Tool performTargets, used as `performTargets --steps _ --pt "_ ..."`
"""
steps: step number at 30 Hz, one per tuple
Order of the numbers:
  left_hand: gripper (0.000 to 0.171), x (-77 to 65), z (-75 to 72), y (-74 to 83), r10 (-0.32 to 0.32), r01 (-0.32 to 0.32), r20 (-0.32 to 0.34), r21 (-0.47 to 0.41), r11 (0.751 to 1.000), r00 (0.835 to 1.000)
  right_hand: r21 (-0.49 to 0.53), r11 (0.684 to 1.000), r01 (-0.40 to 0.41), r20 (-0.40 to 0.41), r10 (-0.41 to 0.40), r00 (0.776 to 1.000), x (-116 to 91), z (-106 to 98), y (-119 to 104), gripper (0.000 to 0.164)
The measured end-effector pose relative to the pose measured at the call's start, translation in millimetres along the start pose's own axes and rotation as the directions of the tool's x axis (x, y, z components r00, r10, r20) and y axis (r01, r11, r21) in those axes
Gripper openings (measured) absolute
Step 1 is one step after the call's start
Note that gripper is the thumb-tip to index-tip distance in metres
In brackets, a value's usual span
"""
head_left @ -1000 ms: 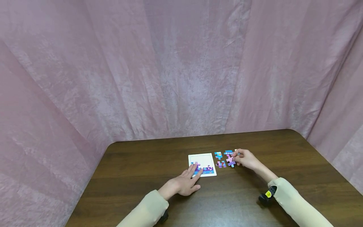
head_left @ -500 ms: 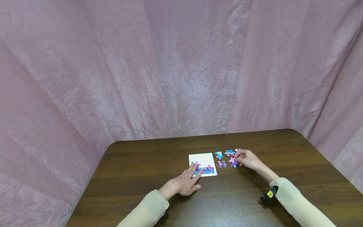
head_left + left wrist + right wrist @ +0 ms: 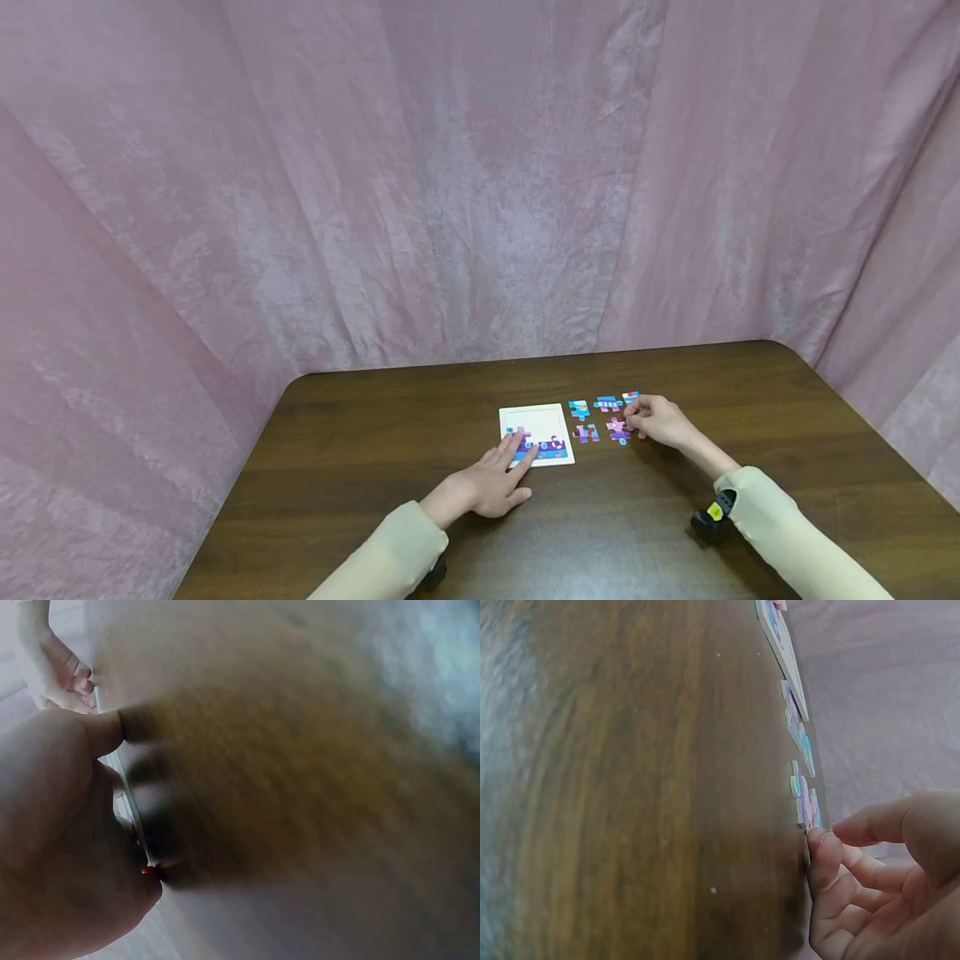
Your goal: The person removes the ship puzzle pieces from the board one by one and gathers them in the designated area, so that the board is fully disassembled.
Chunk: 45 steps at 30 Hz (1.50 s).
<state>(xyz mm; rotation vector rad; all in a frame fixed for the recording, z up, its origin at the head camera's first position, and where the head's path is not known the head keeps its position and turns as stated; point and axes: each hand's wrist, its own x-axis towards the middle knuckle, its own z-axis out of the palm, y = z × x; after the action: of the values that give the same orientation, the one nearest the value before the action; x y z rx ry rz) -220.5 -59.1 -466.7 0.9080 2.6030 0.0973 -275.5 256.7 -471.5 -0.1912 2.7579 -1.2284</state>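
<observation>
Gripping uncertain with the right hand (image 3: 655,421): fingers curled, tips at the right edge of the pink-and-purple piece (image 3: 618,428); cannot tell true pinch from mere touch. Holding nothing with the left hand (image 3: 491,486), laid flat, fingers spread over the lower-left part of the puzzle tray (image 3: 536,421). Behind all, pink curtain (image 3: 480,208). Below, dark wooden table (image 3: 375,442). On it, tray, filled along the bottom with blue-and-purple fitted pieces (image 3: 552,454), partly under fingers; bare white above. Just right of it, loose on the wood, far row: blue-and-orange piece (image 3: 578,409), blue-and-white piece (image 3: 608,404), red-and-white piece (image 3: 630,398). Nearer: pink-and-red piece (image 3: 587,433), between tray and pink-and-purple piece. Judged partway through assembly; likely now sorting or picking out the pink-and-purple piece. Next, if placing: firm up thumb and finger on its edge, lift clear of neighbours, carry left, turn to match tabs, press down, bracing tray with left hand.
</observation>
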Motion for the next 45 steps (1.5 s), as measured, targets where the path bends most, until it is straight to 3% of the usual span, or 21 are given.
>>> performTargets --steps 10,25,33,45 --pt "0.066 -0.5 1.0 0.3 -0.024 0.024 -0.013 0.037 0.999 1.0 0.004 0.999 0.038 -0.005 -0.038 0.999 1.0 1.3 -10.8 0.012" --pt "0.066 -1.1 2.5 0.7 -0.011 0.011 -0.017 0.022 1.0 1.0 0.079 0.992 0.094 -0.011 -0.093 0.996 4.5 12.8 -28.7 0.017" --pt "0.067 0.5 2.2 -1.2 -0.012 0.012 -0.011 0.012 1.0 1.0 0.049 0.991 0.123 -0.009 -0.123 0.992 7.1 19.7 -34.0 0.014" --pt "0.067 0.8 2.6 -1.0 -0.014 0.014 -0.013 0.011 1.0 1.0 0.067 0.979 0.192 0.051 -0.195 0.979 6.2 33.7 -41.8 0.011"
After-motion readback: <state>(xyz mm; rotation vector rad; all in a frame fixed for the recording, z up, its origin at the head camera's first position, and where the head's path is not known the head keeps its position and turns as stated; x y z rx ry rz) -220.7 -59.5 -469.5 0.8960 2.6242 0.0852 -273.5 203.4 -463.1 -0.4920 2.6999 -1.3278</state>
